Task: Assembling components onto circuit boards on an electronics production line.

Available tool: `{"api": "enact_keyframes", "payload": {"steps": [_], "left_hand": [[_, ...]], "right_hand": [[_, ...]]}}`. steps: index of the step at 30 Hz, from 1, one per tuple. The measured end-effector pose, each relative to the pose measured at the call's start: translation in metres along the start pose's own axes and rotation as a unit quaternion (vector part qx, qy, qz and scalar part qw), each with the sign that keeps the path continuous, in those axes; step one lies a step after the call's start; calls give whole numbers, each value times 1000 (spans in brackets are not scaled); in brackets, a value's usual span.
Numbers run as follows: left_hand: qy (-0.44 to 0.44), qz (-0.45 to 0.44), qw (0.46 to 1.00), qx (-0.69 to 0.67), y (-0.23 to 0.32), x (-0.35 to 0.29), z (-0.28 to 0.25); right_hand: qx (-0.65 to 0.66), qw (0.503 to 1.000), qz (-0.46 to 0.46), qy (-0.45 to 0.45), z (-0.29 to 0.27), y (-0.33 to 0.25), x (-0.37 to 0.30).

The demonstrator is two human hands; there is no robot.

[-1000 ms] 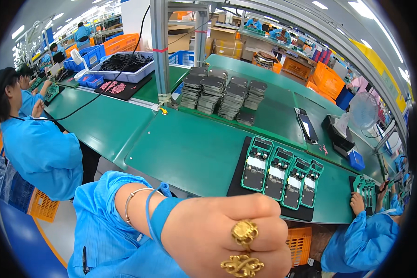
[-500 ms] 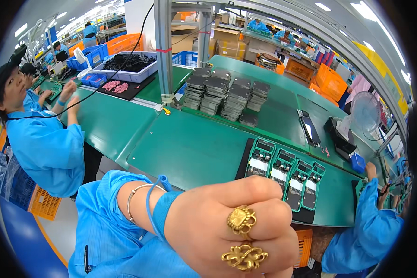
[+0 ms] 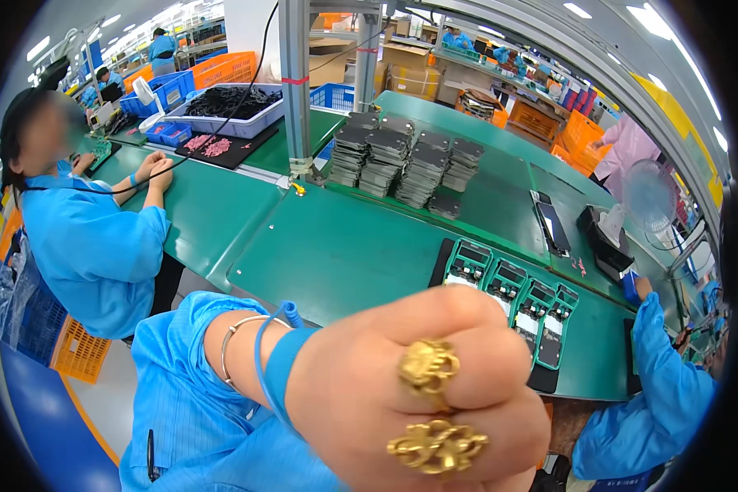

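Note:
My left hand (image 3: 435,385) is raised close to the camera, its fingers curled into a fist with the back of the hand facing me. Two gold rings (image 3: 431,366) sit on its fingers. Round the wrist go a blue wrist strap (image 3: 285,369) with a coiled cord and a thin metal bangle (image 3: 230,348). The inside of the fist is hidden, so whatever it may hold cannot be seen. Behind the fist, several green frames with phone innards (image 3: 556,326) lie in a row on a black mat (image 3: 541,379), partly covered by the hand. My right hand does not show.
On the green bench (image 3: 328,262) stand stacks of dark flat plates (image 3: 422,168). Black phone-like devices (image 3: 552,227) lie beyond the row, near a black box (image 3: 603,238). A metal post (image 3: 297,90) rises from the bench. Co-workers in blue sit at left (image 3: 90,238) and right (image 3: 648,402).
My left fist has come slightly nearer and to the right, looking larger. The co-worker at left has lowered their hands to the bench. A person in pink shows more at the far right.

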State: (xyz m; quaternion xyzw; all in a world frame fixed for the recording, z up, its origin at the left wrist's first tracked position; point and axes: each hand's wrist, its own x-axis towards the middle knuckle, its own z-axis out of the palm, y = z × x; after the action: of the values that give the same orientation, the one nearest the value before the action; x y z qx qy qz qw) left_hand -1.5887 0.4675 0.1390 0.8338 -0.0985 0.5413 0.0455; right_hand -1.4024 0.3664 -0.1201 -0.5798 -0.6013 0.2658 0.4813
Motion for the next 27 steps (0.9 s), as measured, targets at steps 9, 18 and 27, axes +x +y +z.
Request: {"api": "enact_keyframes", "payload": {"steps": [9,18,27], "left_hand": [[143,2,990,0,-2,-20,33],[52,-41,995,-69,1,-25,20],[14,-73,997,-29,-7,-32,6]], "right_hand": [[22,1000,13,-12,7,-7,-5],[47,999,23,-13,9,-5,-2],[40,999,26,-14,8,-28,8]]}}
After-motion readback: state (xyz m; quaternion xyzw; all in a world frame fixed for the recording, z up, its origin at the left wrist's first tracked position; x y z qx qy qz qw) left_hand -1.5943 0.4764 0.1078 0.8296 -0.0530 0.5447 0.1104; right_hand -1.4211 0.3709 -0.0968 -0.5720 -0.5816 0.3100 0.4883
